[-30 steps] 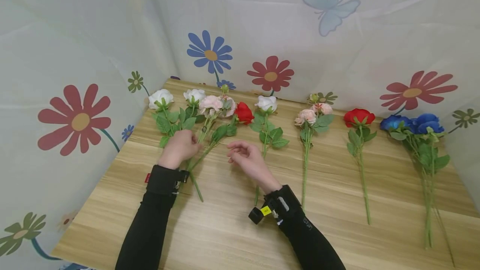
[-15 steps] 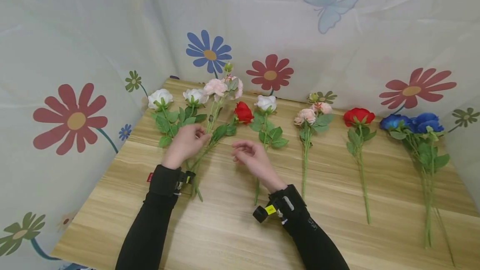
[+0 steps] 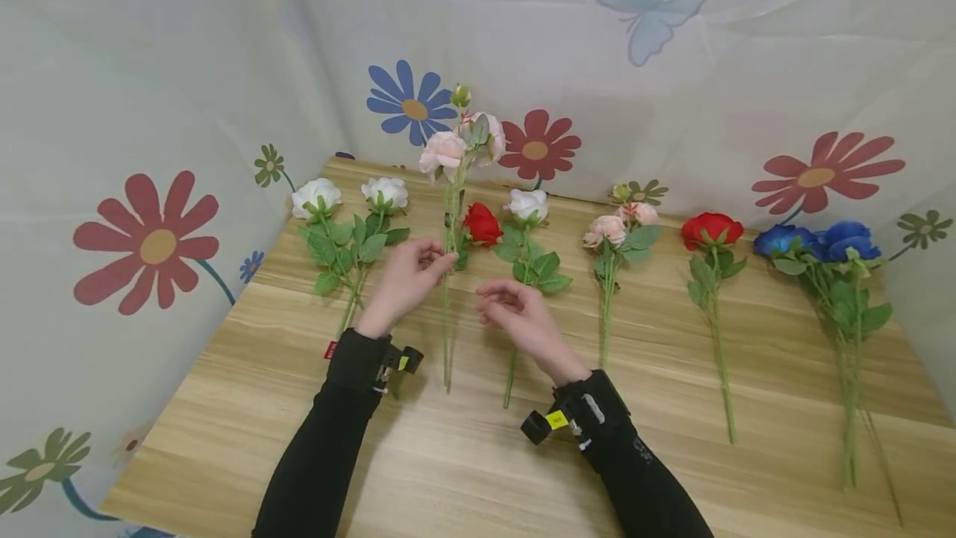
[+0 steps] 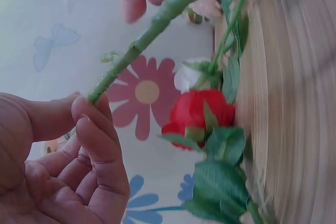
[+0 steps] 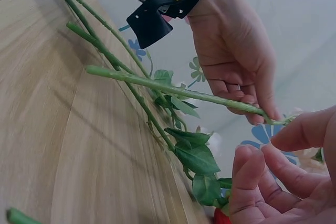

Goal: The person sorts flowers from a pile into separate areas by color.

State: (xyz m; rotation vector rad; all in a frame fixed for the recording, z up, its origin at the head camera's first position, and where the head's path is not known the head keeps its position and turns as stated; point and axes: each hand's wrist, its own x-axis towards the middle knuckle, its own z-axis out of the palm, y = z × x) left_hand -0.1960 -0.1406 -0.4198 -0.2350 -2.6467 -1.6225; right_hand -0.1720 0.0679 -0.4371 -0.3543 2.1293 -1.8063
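My left hand [image 3: 406, 279] pinches the stem of a pink artificial rose spray [image 3: 444, 154] between thumb and fingertips. The spray stands nearly upright above the table, blooms up, its bare stem [image 5: 173, 91] hanging below the fingers. In the left wrist view the thumb and index finger [image 4: 94, 124] meet on the green stem. My right hand [image 3: 523, 324] hovers to the right of that stem, fingers loosely bent and holding nothing. Behind the hands lie a red rose [image 3: 482, 224] and a white rose [image 3: 527, 206].
Two white roses [image 3: 317, 198] lie at the left of the wooden table [image 3: 463, 471]. Farther right lie another pink spray [image 3: 605, 231], a red rose [image 3: 712, 230] and blue flowers [image 3: 850, 241]. A flower-printed curtain [image 3: 523, 15] hangs along the back and left.
The left hand has lifted the pink spray off the other stems, moved right and tipped it nearly upright. The right hand has shifted slightly to the right.
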